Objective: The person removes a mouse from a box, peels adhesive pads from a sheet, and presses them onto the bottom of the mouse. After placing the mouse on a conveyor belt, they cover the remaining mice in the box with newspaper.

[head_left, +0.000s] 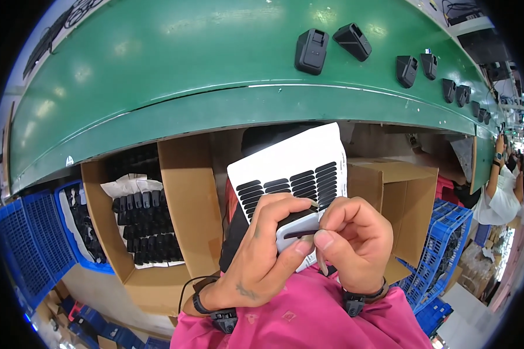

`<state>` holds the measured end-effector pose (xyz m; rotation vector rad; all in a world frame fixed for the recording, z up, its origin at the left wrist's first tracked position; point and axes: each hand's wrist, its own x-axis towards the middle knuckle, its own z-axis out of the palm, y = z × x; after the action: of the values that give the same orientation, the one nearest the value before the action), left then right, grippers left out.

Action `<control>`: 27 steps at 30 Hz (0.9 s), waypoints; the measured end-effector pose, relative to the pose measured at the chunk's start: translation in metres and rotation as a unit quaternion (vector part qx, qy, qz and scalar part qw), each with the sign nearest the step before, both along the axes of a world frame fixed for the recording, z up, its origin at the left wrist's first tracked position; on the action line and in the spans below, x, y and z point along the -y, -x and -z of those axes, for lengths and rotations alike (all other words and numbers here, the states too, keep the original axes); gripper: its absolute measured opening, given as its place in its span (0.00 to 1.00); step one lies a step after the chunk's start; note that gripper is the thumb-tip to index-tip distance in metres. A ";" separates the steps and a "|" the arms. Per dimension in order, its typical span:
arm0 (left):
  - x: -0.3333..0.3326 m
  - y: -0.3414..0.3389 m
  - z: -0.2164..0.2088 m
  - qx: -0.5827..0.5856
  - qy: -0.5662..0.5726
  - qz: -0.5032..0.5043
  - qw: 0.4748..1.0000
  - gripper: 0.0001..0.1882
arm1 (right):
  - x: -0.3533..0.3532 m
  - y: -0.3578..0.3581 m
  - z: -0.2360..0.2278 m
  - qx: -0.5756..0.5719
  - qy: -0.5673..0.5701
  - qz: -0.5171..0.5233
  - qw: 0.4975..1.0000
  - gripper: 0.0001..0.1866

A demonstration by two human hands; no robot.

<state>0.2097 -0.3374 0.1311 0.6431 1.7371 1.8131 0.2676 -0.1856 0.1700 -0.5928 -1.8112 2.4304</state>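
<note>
My left hand (261, 253) is closed around a small black device with a pale grey face (291, 228), holding it over my lap. With thumb and forefinger pinched, my right hand (358, 241) grips one end of a thin black oval sticker (296, 234), which lies along the pale face. Whether the sticker is fully pressed down I cannot tell. Beneath both hands a white sheet (285, 152) rests on my lap, bearing rows of the same black oval stickers. The fingers partly hide the device and the sheet's lower part.
A green workbench (186, 64) crosses the front, with several black docks (311, 52) toward its right. On my left stands a cardboard box (183, 198) with rows of black devices (148, 221); an opened carton (410, 203) and a blue crate (442, 250) stand right. Another person (501, 195) is at far right.
</note>
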 end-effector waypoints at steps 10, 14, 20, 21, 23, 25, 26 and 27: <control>-0.003 0.000 0.003 0.013 -0.003 0.009 1.000 0.25 | -0.002 0.000 0.002 0.020 0.002 0.004 1.000 0.05; -0.002 -0.001 0.002 -0.006 0.009 0.006 1.000 0.25 | -0.001 0.000 0.001 0.025 0.008 0.005 1.000 0.05; -0.003 -0.001 0.002 -0.013 0.016 0.008 1.000 0.24 | -0.002 -0.001 0.004 0.027 0.005 0.003 1.000 0.06; -0.003 -0.001 0.001 -0.013 0.018 0.008 1.000 0.24 | -0.002 -0.002 0.004 0.025 0.007 0.002 1.000 0.06; -0.003 -0.002 0.001 -0.013 0.020 0.008 1.000 0.24 | 0.000 -0.001 0.004 0.028 0.009 0.007 1.000 0.06; -0.002 -0.003 0.002 -0.024 0.020 -0.004 1.000 0.24 | 0.001 -0.001 0.004 0.030 0.013 0.010 0.999 0.06; -0.002 -0.003 0.003 -0.023 0.019 -0.002 1.000 0.24 | 0.001 -0.001 0.004 0.029 0.013 0.008 0.999 0.06; -0.002 -0.003 0.004 -0.020 0.017 -0.001 1.000 0.24 | 0.001 -0.001 0.004 0.029 0.014 0.006 0.999 0.06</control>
<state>0.2125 -0.3357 0.1275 0.6690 1.7921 1.7792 0.2686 -0.1864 0.1655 -0.6808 -1.7904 2.4601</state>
